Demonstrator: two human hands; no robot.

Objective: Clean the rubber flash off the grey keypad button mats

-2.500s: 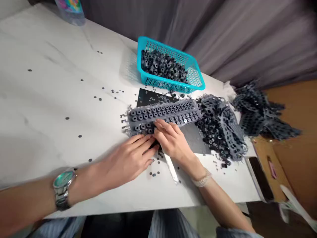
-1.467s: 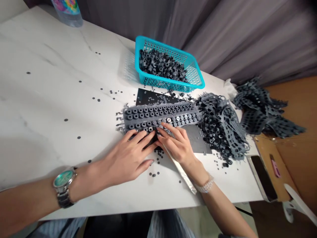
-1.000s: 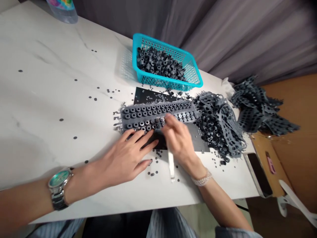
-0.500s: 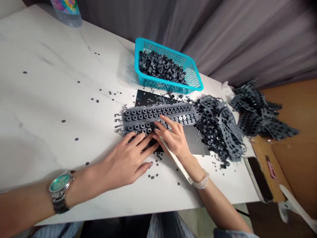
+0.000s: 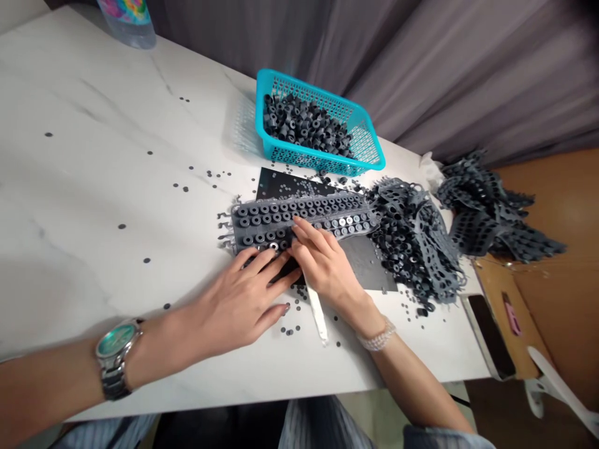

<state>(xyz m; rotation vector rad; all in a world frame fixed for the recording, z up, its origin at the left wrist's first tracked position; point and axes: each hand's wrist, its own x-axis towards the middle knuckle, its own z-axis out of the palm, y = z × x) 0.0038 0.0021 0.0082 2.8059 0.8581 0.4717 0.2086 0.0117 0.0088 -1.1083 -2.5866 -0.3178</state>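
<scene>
Gry studded sheet (image 5: 309, 207) lies flat; wht tool (image 5: 317, 314) angled.

Bright tabletop (image 5: 93, 206), soft shadows; edges stretched (upper-right corner perhaps blurred).

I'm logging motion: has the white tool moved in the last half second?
Yes: the white tool swung its lower end left, past a dark disc.

We are finding the studded sheet (image 5: 262, 229) lying on the mat (image 5: 369, 262), the mat on the table (image 5: 93, 249). Behind the sheet we are seeing the basket (image 5: 322, 156) standing, rings (image 5: 304, 121) inside. Just right of the sheet, the scrap heap (image 5: 416, 240) is lying; farther right, the phone (image 5: 490, 337). We are noting the bottle (image 5: 128, 28) at back left; at the sheet's near side, the left hand (image 5: 243, 296) and right hand (image 5: 327, 265), the latter around the stick (image 5: 317, 312).
</scene>
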